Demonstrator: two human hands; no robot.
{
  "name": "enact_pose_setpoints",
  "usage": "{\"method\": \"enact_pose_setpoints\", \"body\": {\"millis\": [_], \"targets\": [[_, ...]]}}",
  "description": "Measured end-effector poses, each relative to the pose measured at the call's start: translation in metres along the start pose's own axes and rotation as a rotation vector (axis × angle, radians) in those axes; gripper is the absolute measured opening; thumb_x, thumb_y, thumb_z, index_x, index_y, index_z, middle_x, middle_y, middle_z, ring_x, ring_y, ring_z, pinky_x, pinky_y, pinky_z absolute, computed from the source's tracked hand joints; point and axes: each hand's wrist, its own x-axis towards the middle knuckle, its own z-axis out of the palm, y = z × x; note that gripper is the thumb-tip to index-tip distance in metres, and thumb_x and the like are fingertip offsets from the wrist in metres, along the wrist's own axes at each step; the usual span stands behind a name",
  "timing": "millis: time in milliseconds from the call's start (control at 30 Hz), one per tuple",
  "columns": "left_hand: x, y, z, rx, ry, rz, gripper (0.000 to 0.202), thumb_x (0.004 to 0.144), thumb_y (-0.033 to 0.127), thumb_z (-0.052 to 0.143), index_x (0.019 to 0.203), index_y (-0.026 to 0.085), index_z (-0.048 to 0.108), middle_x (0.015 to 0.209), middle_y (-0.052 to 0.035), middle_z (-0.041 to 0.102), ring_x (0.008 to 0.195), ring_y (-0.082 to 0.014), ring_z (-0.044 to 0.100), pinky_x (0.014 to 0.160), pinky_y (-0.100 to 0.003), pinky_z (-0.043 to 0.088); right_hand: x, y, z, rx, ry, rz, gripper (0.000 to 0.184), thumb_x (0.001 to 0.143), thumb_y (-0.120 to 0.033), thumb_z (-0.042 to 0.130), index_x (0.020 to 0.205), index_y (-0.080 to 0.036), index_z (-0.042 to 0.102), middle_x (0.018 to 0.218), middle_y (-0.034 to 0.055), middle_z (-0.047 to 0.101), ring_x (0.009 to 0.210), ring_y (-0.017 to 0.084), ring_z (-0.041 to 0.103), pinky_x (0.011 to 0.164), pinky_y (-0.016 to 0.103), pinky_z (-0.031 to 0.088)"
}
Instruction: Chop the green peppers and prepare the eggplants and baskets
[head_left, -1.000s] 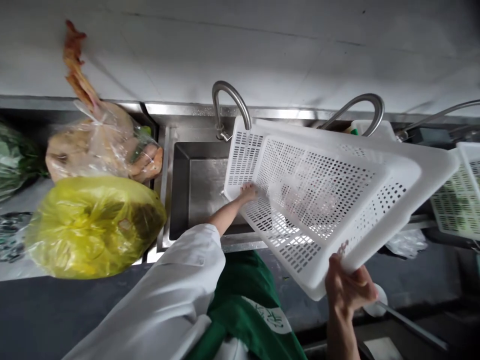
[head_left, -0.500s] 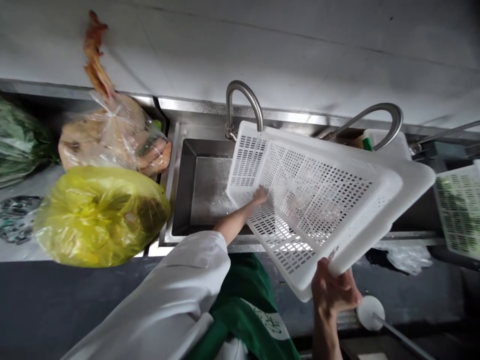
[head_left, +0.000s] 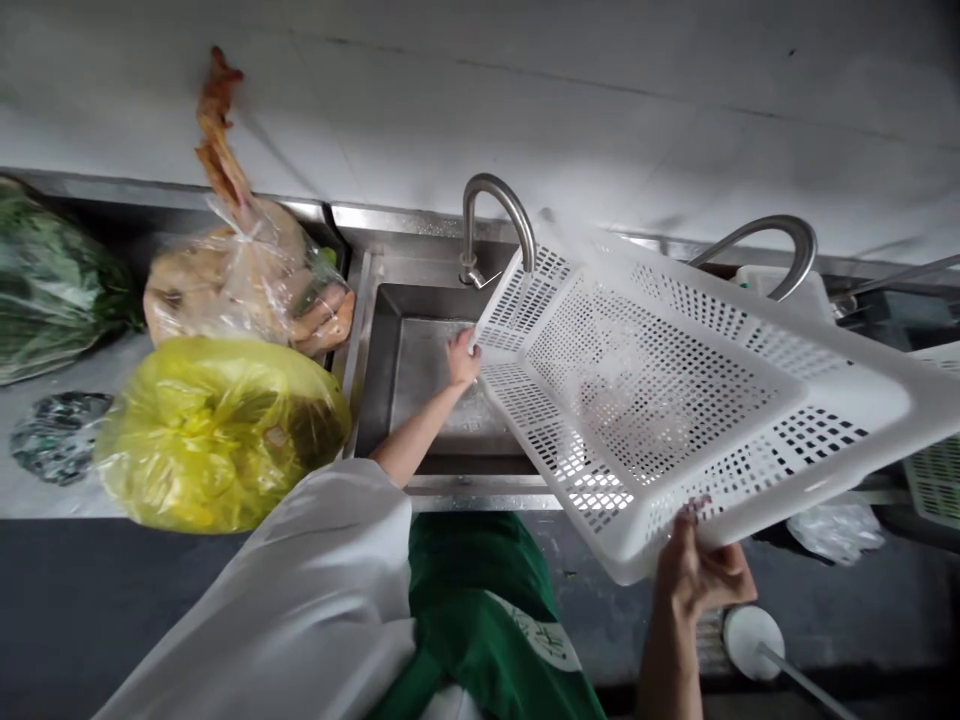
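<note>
A large white perforated plastic basket (head_left: 675, 400) hangs tilted over the sink (head_left: 431, 350), its inside facing me. My left hand (head_left: 463, 357) is closed around the corner of its left rim. With my right hand (head_left: 701, 570) I grip the near rim towards the right, thumb on the inner side. The fingers beneath that rim are partly hidden. Behind the basket's left end stands a curved metal faucet (head_left: 499, 190). The sink's right part lies hidden under the basket.
Left of the sink lie a yellow plastic bag (head_left: 225, 430), a clear bag of poultry (head_left: 247, 270) and bagged leafy greens (head_left: 56, 285). A second faucet (head_left: 799, 240) rises at the back right. A long-handled white ladle (head_left: 754, 643) is low on the right.
My left hand has gone from inside the basket to its left rim. The basket has turned, showing more of its inside, and its right end has shifted right. My right hand still grips the rim.
</note>
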Motion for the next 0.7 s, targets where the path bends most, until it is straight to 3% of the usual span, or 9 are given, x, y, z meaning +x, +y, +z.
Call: {"method": "enact_pose_setpoints", "body": {"millis": [67,167,267,433,700], "targets": [[0.012,-0.01,-0.016,0.065,-0.041,-0.046,0.055,0.091,0.017,0.066,0.146,0.018,0.063,0.144,-0.0126,0.068,0.14,-0.0264,0.06,0.124,-0.041,0.043,0.012,0.007,0.004,0.032,0.055,0.085,0.034,0.057,-0.038,0.084,0.078,-0.015,0.073,0.073,0.0074,0.068,0.075,0.031,0.07,0.063,0.043,0.061],[0.022,-0.017,-0.026,0.069,-0.11,-0.073,0.054,0.089,0.016,0.068,0.143,0.018,0.065,0.134,-0.0113,0.075,0.127,-0.0263,0.069,0.116,-0.04,0.05,0.028,0.024,0.013,0.087,-0.02,0.152,0.036,0.047,-0.034,0.086,0.075,-0.014,0.073,0.071,0.0057,0.067,0.069,0.025,0.065,0.053,0.036,0.055],[0.026,-0.018,-0.033,0.068,-0.065,-0.058,0.05,0.09,0.011,0.062,0.139,0.014,0.069,0.131,-0.0126,0.076,0.12,-0.0264,0.072,0.114,-0.039,0.052,0.04,0.044,0.024,0.157,-0.088,0.216,0.038,0.042,-0.029,0.084,0.074,-0.014,0.072,0.07,0.004,0.066,0.064,0.02,0.058,0.046,0.03,0.046],[0.029,-0.011,-0.046,0.046,-0.025,-0.009,0.046,0.091,0.013,0.061,0.135,0.014,0.072,0.127,-0.0116,0.078,0.113,-0.0257,0.075,0.108,-0.037,0.057,0.056,0.073,0.037,0.129,-0.094,0.32,0.035,0.036,-0.024,0.083,0.068,-0.013,0.069,0.065,0.0024,0.063,0.059,0.016,0.051,0.04,0.027,0.038],[0.005,-0.011,-0.065,0.038,-0.092,0.046,0.044,0.085,0.012,0.065,0.127,0.013,0.076,0.116,-0.01,0.081,0.104,-0.0242,0.076,0.099,-0.034,0.06,0.07,0.104,0.022,0.075,-0.124,0.376,0.037,0.033,-0.024,0.087,0.065,-0.013,0.071,0.059,0.0007,0.062,0.053,0.015,0.051,0.036,0.025,0.039]]}}
